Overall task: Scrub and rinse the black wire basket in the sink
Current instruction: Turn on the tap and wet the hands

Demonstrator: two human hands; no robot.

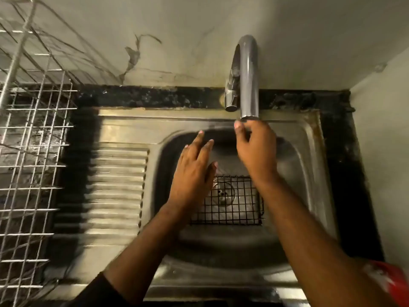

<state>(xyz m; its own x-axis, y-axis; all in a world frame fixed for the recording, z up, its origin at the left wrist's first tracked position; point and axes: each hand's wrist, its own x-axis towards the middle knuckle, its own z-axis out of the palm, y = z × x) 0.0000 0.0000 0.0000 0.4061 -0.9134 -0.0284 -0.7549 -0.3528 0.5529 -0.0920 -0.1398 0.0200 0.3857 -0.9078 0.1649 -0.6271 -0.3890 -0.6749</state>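
Wire dish rack (33, 151): pale metal grid at the far left, standing on the dark countertop (338, 173) beside the sink.
Drainboard (115, 187): ribbed steel, between the rack and the basin; blurred.
Steel sink (309, 165): one basin set into the dark counter, its rim shiny and stained at the right corner.
Left hand (194, 171): empty, fingers stretched out and slightly spread, palm down, held over the left part of the basin above the basket's left edge; whether it touches anything cannot be told.
Black wire basket (234, 204): lying on the basin floor, over the drain, between the two forearms; its left side is hidden by the left wrist.
Drain strainer (223, 192): round, metal, seen through the basket's mesh.
Faucet (247, 76): grey curved spout rising from the back edge of the sink, its mouth pointing down over the basin.
Right hand (256, 149): empty, fingers loosely curled, fingertips just below the spout's mouth; contact with it cannot be told.
Red object (389, 282): blurred, at the lower right corner by the right forearm.
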